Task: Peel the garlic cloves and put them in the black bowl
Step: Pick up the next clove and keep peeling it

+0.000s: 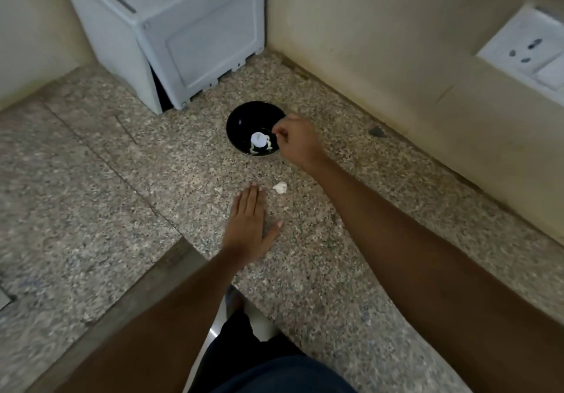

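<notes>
My left hand (248, 225) lies flat on the speckled stone counter (91, 179), the four fingers straight and pressed together, the thumb spread to the side. It holds nothing. My right hand (297, 141) reaches to the one black bowl (244, 118) and is over its right rim. The fingers of this hand are curled and the tips are close together, as in a pinch, but I cannot tell if something small is between them.

In the bowl I see one bright white round patch with a few pale garlic cloves (268, 144) around it; I cannot count them exactly. One white scrap, maybe garlic peel (280, 187), lies on the counter between my two hands, just beside my left fingertips. One white appliance (171, 32) stands behind the bowl in the corner. One wall socket (531, 48) is at the right.
</notes>
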